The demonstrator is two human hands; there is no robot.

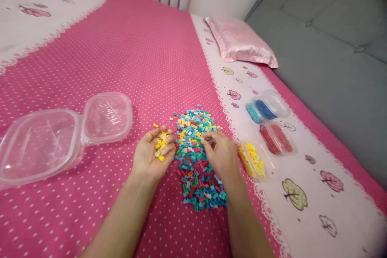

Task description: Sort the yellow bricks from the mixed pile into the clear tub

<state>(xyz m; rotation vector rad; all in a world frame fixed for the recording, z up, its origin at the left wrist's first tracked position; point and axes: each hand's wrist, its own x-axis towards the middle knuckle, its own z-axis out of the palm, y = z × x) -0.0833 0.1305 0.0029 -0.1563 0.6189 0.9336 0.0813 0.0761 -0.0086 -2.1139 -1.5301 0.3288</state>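
On the pink bedspread, toward its left edge, sat a large clear container, its left end cut off by the frame. A smaller clear container adjoined it on the right; reflections made both floors hard to read.

Next came the left hand, palm up, fingers curled loosely around yellow bricks; those deepest under the fingers were hidden. Just beyond it a long heap of mixed bricks lay on the middle of the spread, nearer the right edge than the left, part of it covered by the right hand. That hand's thumb and forefinger were bent close together over the heap; a pale brick seemed to be at their tips, but whether they gripped it I could not tell.

Along the spread's right edge stood a yellow-filled tub, a blue-filled tub and a red-filled tub, their clear walls blurring together. A pink pillow lay toward the far right corner.
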